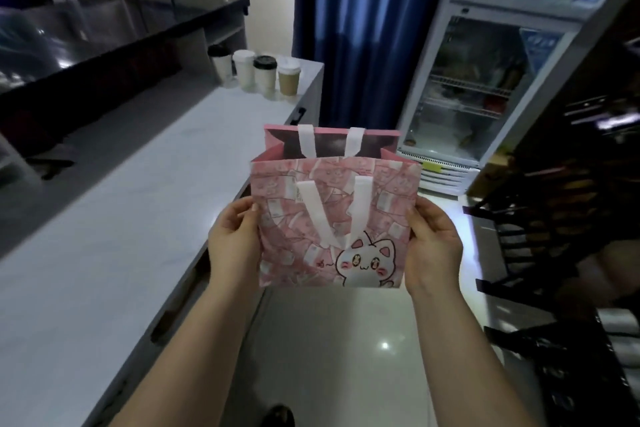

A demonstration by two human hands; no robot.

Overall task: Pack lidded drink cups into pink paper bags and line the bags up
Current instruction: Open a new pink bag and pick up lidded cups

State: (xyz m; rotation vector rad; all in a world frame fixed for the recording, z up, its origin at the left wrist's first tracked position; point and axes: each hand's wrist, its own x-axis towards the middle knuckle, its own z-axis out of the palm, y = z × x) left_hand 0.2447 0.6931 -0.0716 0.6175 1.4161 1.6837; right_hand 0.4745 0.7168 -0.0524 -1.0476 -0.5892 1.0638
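pink paper bag [332,218] held in the air over the floor, just off the counter [114,204] edge, mouth partly open. left hand [232,242] and right hand [433,246] each pinch a side edge. i'd pull the sides apart until the base squares, then stand it on the counter; four lidded cups [258,73] wait at the far end.

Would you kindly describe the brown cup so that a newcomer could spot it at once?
Follow the long pale counter to its far end, by the blue curtain, where four lidded cups stand in a row. It is the rightmost: the only brown cup, under a white lid.
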